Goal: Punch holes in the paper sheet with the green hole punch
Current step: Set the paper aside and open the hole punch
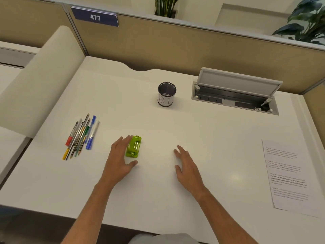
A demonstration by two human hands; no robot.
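The small green hole punch (134, 147) stands on the white desk (193, 138), a little left of the middle. My left hand (119, 161) lies open right beside its left side, fingers spread along it and thumb just below it; whether the fingers touch it is unclear. My right hand (187, 166) rests open and flat on the desk, well to the right of the punch, holding nothing. The printed paper sheet (288, 176) lies flat at the desk's far right edge, away from both hands.
A bunch of several pens and pencils (80, 136) lies to the left of the punch. A black mesh pen cup (166, 94) stands farther back. An open cable hatch (235, 97) sits at the back right. Partition walls close off the back and the left.
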